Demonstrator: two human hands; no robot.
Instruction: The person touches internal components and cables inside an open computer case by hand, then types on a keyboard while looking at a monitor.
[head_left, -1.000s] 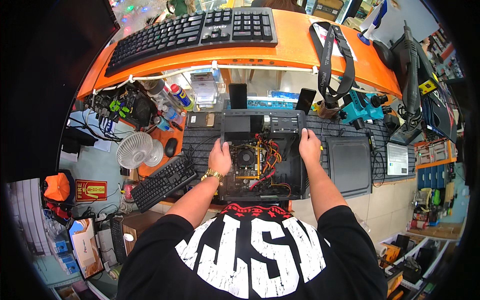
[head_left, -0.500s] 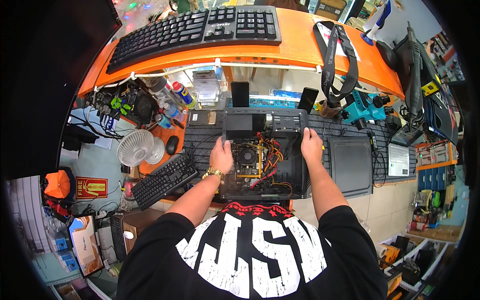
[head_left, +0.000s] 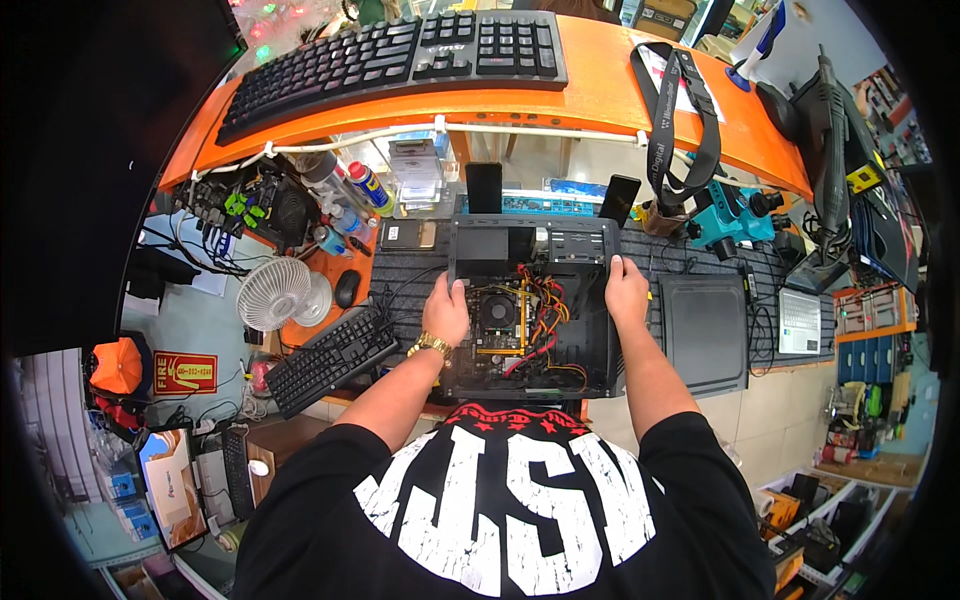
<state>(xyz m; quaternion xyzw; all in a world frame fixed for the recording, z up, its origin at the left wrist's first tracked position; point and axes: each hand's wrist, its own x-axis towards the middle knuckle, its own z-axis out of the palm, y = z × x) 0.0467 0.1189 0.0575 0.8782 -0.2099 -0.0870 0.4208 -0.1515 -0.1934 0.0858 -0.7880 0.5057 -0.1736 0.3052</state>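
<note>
Only the view has shifted slightly since the earlier frame; both hands and the open computer case they hold keep the same places on the workbench. That black metal case lies at the tabletop's near edge, between the two hands, its open side facing up. Whether it rests fully or is slightly lifted, I cannot tell.

Left hand, with a gold-coloured watch at its wrist, grips the case's left wall: the thumb lies along the rim, the other fingers mostly hidden outside the wall. Right hand grips the right wall, nearer the far corner, thumb at the rim and fingers curled down the outer side. Well inside, clear of the fingers, sit a round black fan and tangled red, orange and yellow cables.

Toward the tabletop's left near corner, a slanted black keyboard lies beside the case. To the right, a flat black rectangular panel lies on a dark grey ribbed mat.
</note>
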